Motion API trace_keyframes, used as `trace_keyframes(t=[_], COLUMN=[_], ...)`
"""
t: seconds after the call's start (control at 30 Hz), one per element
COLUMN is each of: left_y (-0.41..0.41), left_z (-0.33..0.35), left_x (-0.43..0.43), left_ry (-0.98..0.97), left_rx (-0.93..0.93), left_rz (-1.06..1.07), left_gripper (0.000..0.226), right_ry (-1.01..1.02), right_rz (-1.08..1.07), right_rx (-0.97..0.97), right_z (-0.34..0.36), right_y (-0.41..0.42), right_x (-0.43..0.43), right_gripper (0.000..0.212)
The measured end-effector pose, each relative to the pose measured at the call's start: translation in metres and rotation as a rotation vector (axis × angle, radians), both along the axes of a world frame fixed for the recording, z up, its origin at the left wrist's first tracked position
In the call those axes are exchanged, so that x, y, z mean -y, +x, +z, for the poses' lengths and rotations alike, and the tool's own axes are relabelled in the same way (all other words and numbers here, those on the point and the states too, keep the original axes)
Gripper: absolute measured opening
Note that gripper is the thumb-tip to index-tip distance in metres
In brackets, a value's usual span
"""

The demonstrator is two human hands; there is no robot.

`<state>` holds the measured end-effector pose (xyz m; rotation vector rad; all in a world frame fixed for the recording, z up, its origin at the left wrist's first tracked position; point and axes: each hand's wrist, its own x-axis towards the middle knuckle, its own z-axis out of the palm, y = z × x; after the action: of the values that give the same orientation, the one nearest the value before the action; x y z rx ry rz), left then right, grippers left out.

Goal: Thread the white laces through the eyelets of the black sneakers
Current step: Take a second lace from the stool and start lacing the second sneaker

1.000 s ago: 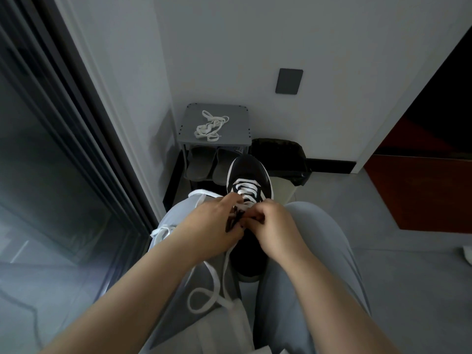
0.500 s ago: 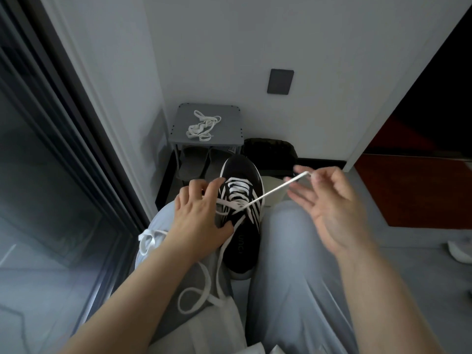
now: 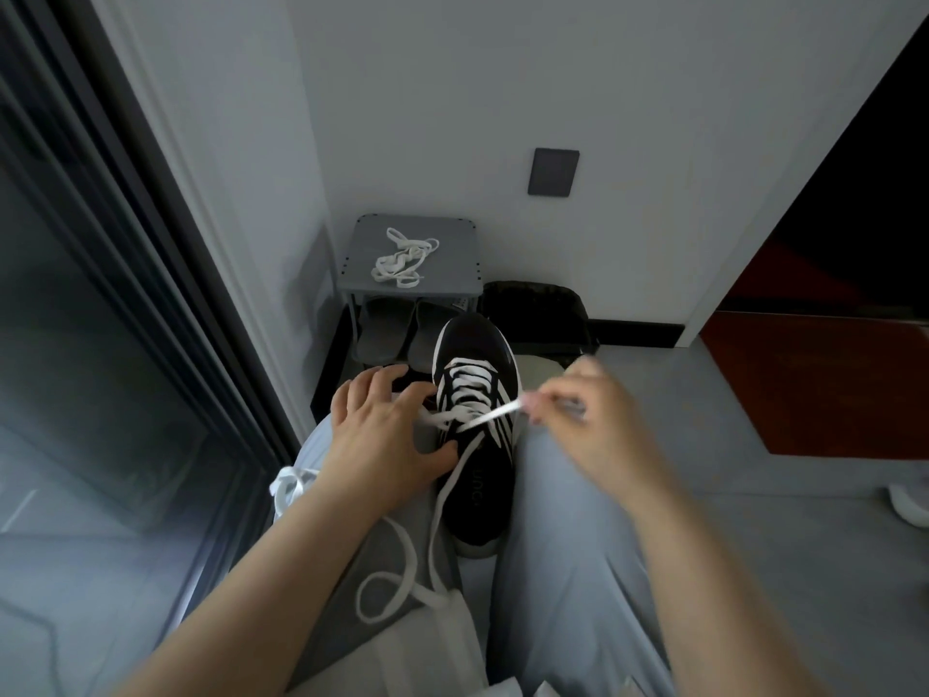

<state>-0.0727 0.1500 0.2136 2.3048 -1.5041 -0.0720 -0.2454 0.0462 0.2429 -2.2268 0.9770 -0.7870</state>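
A black sneaker (image 3: 477, 475) with white side stripes stands between my knees, toe pointing away. Its white lace (image 3: 467, 382) crosses several front eyelets. One lace end runs from the tongue out to the right, where my right hand (image 3: 588, 420) pinches it at the tip. The other lace end (image 3: 402, 560) trails down over my left thigh in a loop. My left hand (image 3: 382, 435) rests against the sneaker's left side, thumb on the upper and fingers spread. A second white lace (image 3: 402, 261) lies bundled on a grey stool.
The grey stool (image 3: 452, 254) stands against the wall ahead, with grey slippers (image 3: 397, 334) under it. A dark bag (image 3: 538, 309) lies beside it. A glass door frame (image 3: 151, 244) runs along the left. A red-brown panel (image 3: 814, 379) is at the right.
My hands parted over the tongue, and my right hand drew the lace end out to the right. It has since come back closer to the sneaker and lower. My left hand stays on the sneaker's side.
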Motion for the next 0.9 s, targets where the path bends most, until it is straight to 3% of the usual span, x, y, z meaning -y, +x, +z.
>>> trace_keyframes(t=[0.13, 0.2, 0.27, 0.33, 0.37, 0.47, 0.53, 0.67, 0.9], left_y=[0.0, -0.001, -0.001, -0.001, -0.002, -0.003, -0.002, -0.001, -0.01], left_z=[0.0, 0.0, 0.001, 0.001, 0.002, 0.002, 0.004, 0.016, 0.02], left_x=[0.0, 0.001, 0.0, 0.0, 0.0, 0.002, 0.004, 0.003, 0.011], left_ry=[0.006, -0.003, -0.022, -0.048, -0.059, -0.066, -0.073, -0.13, -0.083], left_rx=[-0.024, -0.034, -0.051, -0.071, -0.075, -0.079, -0.1, -0.248, -0.282], left_rz=[-0.015, -0.027, -0.039, -0.053, -0.061, -0.084, -0.109, -0.187, -0.236], left_gripper=[0.063, 0.056, 0.048, 0.035, 0.03, 0.024, 0.021, 0.011, 0.005], right_ry=[0.604, 0.831, 0.945, 0.845, 0.649, 0.018, -0.168, -0.138, -0.055], right_rz=[0.025, 0.122, 0.188, 0.154, 0.11, 0.039, 0.033, -0.001, -0.026], right_rx=[0.941, 1.18, 1.213, 1.069, 0.859, -0.039, -0.362, -0.392, -0.362], right_z=[0.028, 0.036, 0.037, 0.033, 0.027, 0.008, 0.0, -0.001, 0.006], right_y=[-0.019, -0.019, -0.014, -0.009, -0.008, -0.002, 0.004, 0.006, -0.003], right_x=[0.013, 0.01, 0.002, -0.001, -0.002, -0.008, -0.018, -0.02, -0.012], right_gripper=[0.025, 0.032, 0.033, 0.03, 0.029, 0.032, 0.034, 0.037, 0.018])
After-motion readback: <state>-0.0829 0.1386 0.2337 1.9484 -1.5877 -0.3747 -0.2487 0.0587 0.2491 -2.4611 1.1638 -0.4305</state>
